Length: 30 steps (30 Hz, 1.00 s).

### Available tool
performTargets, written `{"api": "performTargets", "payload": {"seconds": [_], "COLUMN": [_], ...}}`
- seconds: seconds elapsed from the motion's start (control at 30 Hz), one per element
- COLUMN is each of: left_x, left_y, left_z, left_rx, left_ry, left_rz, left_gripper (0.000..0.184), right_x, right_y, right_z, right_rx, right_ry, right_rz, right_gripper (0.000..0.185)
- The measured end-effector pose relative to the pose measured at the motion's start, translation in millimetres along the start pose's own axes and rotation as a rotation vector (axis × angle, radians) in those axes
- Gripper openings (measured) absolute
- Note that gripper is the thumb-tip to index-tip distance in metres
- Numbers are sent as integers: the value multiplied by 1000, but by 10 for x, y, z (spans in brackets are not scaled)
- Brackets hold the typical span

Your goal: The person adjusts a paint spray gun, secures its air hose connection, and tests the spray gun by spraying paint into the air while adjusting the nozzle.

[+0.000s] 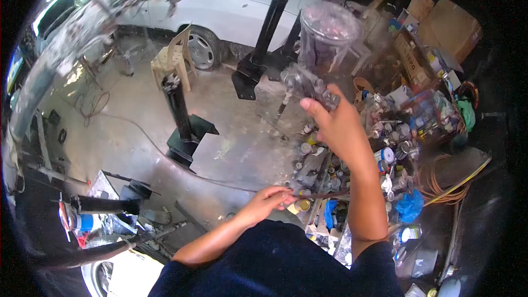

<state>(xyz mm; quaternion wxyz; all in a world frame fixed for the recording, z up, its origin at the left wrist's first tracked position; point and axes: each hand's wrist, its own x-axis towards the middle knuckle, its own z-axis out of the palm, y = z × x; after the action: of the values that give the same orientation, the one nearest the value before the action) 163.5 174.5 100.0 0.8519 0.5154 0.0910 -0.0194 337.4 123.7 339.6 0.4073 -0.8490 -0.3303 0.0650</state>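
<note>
My right hand (342,126) is raised in front of me, its fingers wrapped round a spray gun (305,83) spattered with grey paint. Low by my body, my left hand (268,202) has its fingers curled round a dark hose (220,183), which runs across the floor from the left and on toward the right. Beyond the spray gun stands a glossy black post (269,27) on a flat black base. A second black post (177,107) stands nearer on its own base plate, left of my right hand. Part of the gun's grip is hidden by my palm.
A white car (242,22) is parked behind a beige plastic chair (175,58). Paint cans, cups and bottles (385,157) crowd the right side, with cardboard boxes (448,27) behind. A plastic-wrapped stool (330,27) stands near the far post. Another black cylinder (104,204) lies at left.
</note>
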Motion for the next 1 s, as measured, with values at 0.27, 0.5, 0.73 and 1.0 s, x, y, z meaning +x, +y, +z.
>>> {"api": "performTargets", "payload": {"seconds": [0.27, 0.5, 0.73, 1.0], "left_x": [-93, 387, 832, 1173], "left_y": [-277, 102, 268, 322], "left_z": [-55, 340, 779, 1093], "left_rx": [34, 222, 329, 302], "left_ry": [144, 160, 270, 355], "left_rz": [-177, -187, -217, -215], "left_gripper": [39, 39, 38, 40], "right_x": [674, 1407, 1665, 1852], "right_y": [529, 1061, 1197, 882], "right_z": [-500, -560, -599, -1258], "right_rx": [450, 608, 760, 1041], "right_ry": [-204, -341, -534, -496], "right_rz": [90, 114, -16, -288], "right_gripper": [51, 56, 49, 41]}}
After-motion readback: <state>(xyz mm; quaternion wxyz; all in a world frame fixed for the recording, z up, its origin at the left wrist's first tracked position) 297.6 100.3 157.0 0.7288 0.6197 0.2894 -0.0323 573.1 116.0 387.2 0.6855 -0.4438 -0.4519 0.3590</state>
